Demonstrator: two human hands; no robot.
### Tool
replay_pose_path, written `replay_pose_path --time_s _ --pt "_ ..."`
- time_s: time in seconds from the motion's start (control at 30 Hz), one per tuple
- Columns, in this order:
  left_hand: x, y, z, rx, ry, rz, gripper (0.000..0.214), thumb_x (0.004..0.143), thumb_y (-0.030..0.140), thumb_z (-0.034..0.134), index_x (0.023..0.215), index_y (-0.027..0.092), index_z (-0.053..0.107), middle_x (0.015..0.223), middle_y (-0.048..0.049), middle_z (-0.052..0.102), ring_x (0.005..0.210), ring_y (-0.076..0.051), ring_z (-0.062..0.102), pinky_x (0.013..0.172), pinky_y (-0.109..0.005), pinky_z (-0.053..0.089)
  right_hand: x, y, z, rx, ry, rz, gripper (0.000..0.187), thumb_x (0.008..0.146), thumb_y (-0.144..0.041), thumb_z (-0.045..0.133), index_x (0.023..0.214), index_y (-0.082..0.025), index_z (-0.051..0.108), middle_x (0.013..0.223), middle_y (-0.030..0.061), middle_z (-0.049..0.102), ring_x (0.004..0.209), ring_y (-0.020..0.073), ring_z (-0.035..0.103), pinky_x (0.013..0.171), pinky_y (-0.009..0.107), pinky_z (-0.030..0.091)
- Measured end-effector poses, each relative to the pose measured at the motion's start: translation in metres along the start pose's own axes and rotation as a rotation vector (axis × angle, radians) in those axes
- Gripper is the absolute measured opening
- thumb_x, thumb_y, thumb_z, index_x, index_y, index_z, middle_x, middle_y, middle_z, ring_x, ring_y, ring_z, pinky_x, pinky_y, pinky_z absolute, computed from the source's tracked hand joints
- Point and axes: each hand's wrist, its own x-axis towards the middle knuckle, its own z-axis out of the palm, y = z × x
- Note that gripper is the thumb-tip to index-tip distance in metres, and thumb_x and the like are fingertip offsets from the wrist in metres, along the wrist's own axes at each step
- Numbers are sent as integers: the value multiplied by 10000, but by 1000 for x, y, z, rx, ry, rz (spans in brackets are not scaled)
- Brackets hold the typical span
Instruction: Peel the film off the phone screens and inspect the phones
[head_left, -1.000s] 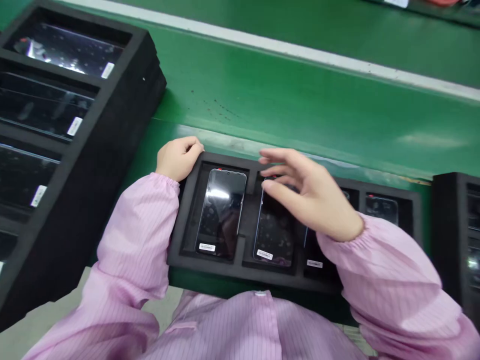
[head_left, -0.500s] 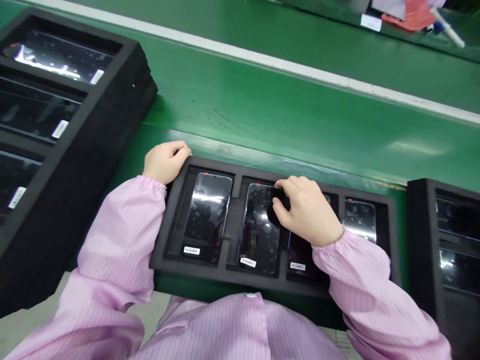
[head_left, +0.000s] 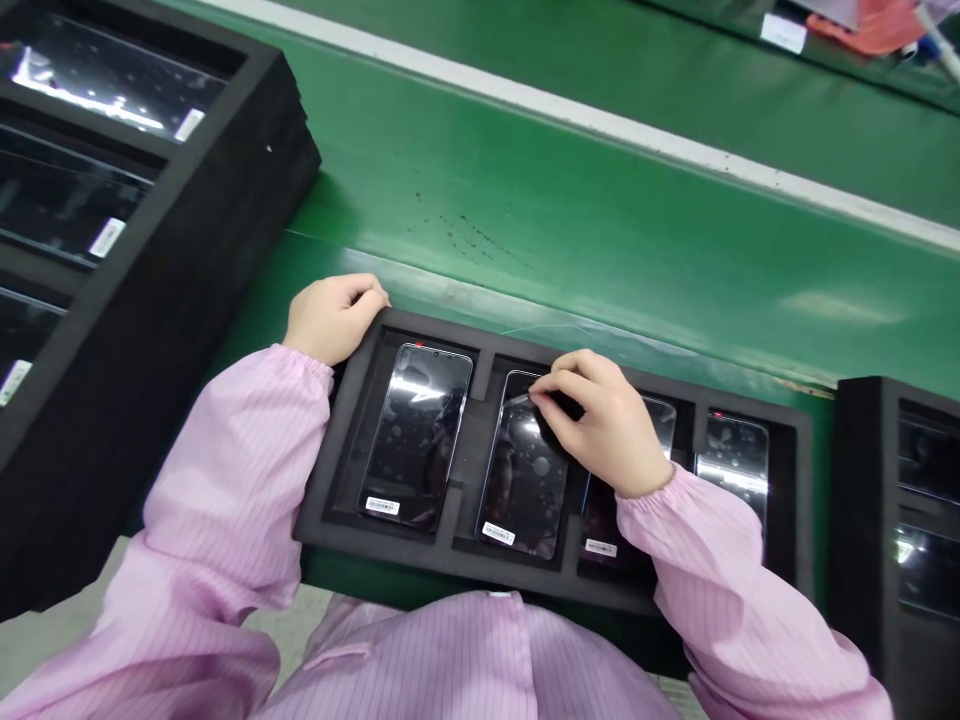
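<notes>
A black foam tray (head_left: 390, 555) lies in front of me with several phones standing in its slots. My left hand (head_left: 330, 317) is curled shut over the tray's far left corner. My right hand (head_left: 604, 420) pinches the top edge of a thin clear film (head_left: 525, 402) on the second phone (head_left: 523, 480), and the film looks partly lifted there. The first phone (head_left: 415, 437) lies untouched to the left. A third phone (head_left: 607, 525) is half hidden under my right wrist, and a fourth (head_left: 731, 460) sits at the right end.
A tall stack of black foam trays (head_left: 150, 250) holding more phones stands at the left. Another black tray stack (head_left: 896, 520) is at the right edge. A green conveyor belt (head_left: 600, 220) with a white stripe runs behind. Red items lie far top right.
My right hand went from hovering open over the second phone to closing on its top edge, and now pinches the film. My left hand stayed on the tray corner.
</notes>
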Motion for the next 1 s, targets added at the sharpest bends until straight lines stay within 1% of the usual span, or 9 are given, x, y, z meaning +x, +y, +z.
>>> replay_pose_path --time_s 0.07,0.2,0.5,0.57,0.7,0.77,0.87,0.93,1.0 --pt "0 0 0 -1 5 6 257 789 344 424 670 232 622 782 18 683 774 -186 595 626 -292 335 -1 2 -7 81 -6 -19 124 837 -54 555 785 -167 566 945 62 588 861 166 569 767 289 444" --pt "0 0 0 -2 6 15 256 788 340 424 662 232 619 761 16 675 764 -185 593 620 -299 333 -4 10 -19 168 -61 -11 165 765 -21 538 752 -181 501 1030 56 609 938 168 599 805 275 459" --pt "1 0 0 -5 7 10 260 782 351 419 657 234 614 757 10 673 759 -190 590 617 -307 331 -3 19 -31 316 -116 33 168 767 -69 526 705 -194 432 955 45 638 897 175 612 806 297 472" --pt "1 0 0 -4 6 7 254 782 349 422 654 235 610 749 12 667 758 -188 589 620 -308 332 -3 17 -31 340 -124 40 177 768 -74 527 704 -197 417 900 34 634 918 179 620 893 331 473" --pt "1 -1 0 -6 7 11 250 783 343 423 654 235 609 742 15 659 754 -186 587 623 -310 331 -5 14 -29 377 -133 65 191 772 -79 537 723 -202 400 828 7 629 963 184 641 1080 429 389" --pt "1 -1 0 -7 5 13 251 783 341 423 657 235 613 741 14 656 755 -187 586 623 -310 332 -6 13 -27 386 -121 81 193 783 -82 543 745 -205 400 856 7 649 962 186 649 1084 441 391" --pt "1 -1 0 -14 12 19 252 784 339 423 655 233 611 737 15 651 751 -185 582 626 -312 332 -8 14 -25 330 -82 90 153 810 -108 571 807 -210 457 846 4 653 864 182 658 1044 450 425" --pt "1 -1 0 -21 16 24 252 787 338 425 652 231 609 741 18 652 748 -182 579 631 -312 333 -8 13 -25 301 -65 91 142 827 -140 606 918 -216 528 816 -3 648 793 175 653 979 428 469" --pt "1 -2 0 -25 19 30 254 790 339 425 652 229 608 740 21 652 751 -181 578 634 -313 334 -9 9 -25 356 -59 104 269 839 -155 633 1086 -230 559 795 -12 652 754 161 650 881 371 515"
